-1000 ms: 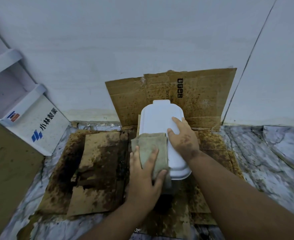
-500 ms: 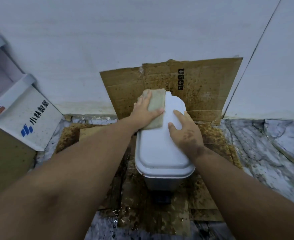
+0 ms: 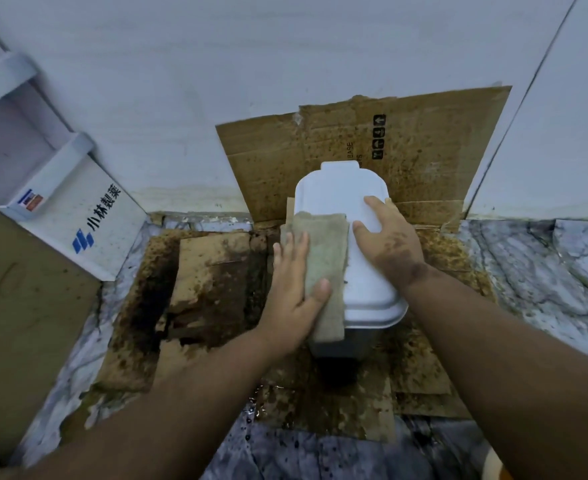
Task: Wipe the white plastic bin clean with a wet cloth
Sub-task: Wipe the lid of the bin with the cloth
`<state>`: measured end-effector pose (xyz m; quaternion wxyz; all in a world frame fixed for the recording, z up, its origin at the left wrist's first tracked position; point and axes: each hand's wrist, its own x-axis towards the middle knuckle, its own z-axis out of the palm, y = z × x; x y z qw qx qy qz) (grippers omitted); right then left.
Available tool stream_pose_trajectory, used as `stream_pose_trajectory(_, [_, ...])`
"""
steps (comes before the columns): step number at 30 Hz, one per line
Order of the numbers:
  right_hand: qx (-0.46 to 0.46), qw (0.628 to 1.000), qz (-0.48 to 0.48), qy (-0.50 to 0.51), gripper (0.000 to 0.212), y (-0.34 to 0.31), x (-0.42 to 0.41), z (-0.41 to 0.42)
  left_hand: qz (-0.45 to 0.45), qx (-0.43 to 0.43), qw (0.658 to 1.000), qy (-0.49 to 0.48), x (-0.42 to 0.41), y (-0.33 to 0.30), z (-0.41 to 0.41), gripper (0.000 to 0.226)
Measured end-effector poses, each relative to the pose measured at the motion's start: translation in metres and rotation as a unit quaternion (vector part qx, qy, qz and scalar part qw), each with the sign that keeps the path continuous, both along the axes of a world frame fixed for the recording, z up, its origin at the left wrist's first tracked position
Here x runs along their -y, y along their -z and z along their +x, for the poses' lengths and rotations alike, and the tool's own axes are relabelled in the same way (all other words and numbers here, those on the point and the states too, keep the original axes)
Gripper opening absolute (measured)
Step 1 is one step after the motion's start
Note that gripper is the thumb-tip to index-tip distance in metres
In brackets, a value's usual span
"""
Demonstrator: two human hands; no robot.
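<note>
A white plastic bin with its lid closed stands at the centre of the frame, on stained, wet brown cardboard sheets spread over a marbled floor. Its far end sits close to a white wall, where another speckled piece of cardboard leans upright behind it, printed with black handling symbols.

The left hand lies flat with straight fingers on a folded grey-green cloth, pressing it against the left edge of the lid; the thumb rests on the cloth near its middle. The cloth drapes over the bin's left rim and hangs a little past the near corner.

The right hand is spread on the right side of the lid, fingers relaxed and extended toward the far end, steadying the bin without curling round anything. Dark smudges mark the back of this hand and the wrist.

In the upper left of the frame a white carton with a blue logo and dark characters leans against the wall. A plain brown cardboard panel fills the left edge below it. Water droplets and dark specks dot the floor at the bottom centre, between the two forearms.
</note>
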<state>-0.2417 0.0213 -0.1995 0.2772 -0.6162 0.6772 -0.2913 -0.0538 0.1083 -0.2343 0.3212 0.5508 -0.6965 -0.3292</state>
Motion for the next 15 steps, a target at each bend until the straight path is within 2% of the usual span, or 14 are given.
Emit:
stream_pose_trajectory(3, [0.008, 1.000, -0.003, -0.003, 0.057, -0.002, -0.003, -0.002, -0.009, 0.081, 0.996, 0.041, -0.023, -0.001, 0.002, 0.074])
stream_pose_trajectory(6, [0.010, 1.000, 0.000, -0.005, 0.057, -0.004, -0.005, -0.001, -0.079, 0.276, 0.953, 0.097, -0.011, -0.012, 0.017, 0.071])
stream_pose_trajectory(7, [0.011, 1.000, 0.001, -0.005, 0.058, -0.005, -0.005, 0.000, -0.101, 0.306, 0.940, 0.108, -0.002, -0.016, 0.021, 0.074])
stream_pose_trajectory(9, [0.012, 1.000, 0.002, -0.005, 0.058, -0.003, -0.005, 0.000, -0.101, 0.295, 0.941, 0.135, 0.017, -0.023, 0.023, 0.084])
stream_pose_trajectory(11, [0.008, 1.000, 0.000, -0.005, 0.058, -0.003, -0.004, 0.000, -0.082, 0.239, 0.956, 0.152, 0.026, -0.023, 0.017, 0.092])
stream_pose_trajectory(13, [0.000, 1.000, -0.010, -0.004, 0.058, -0.001, -0.003, -0.001, -0.087, 0.213, 0.967, 0.108, 0.022, -0.017, 0.003, 0.096])
stream_pose_trajectory(15, [-0.006, 1.000, -0.019, -0.007, 0.057, 0.002, -0.002, -0.002, -0.086, 0.225, 0.970, 0.038, 0.011, -0.010, -0.012, 0.100])
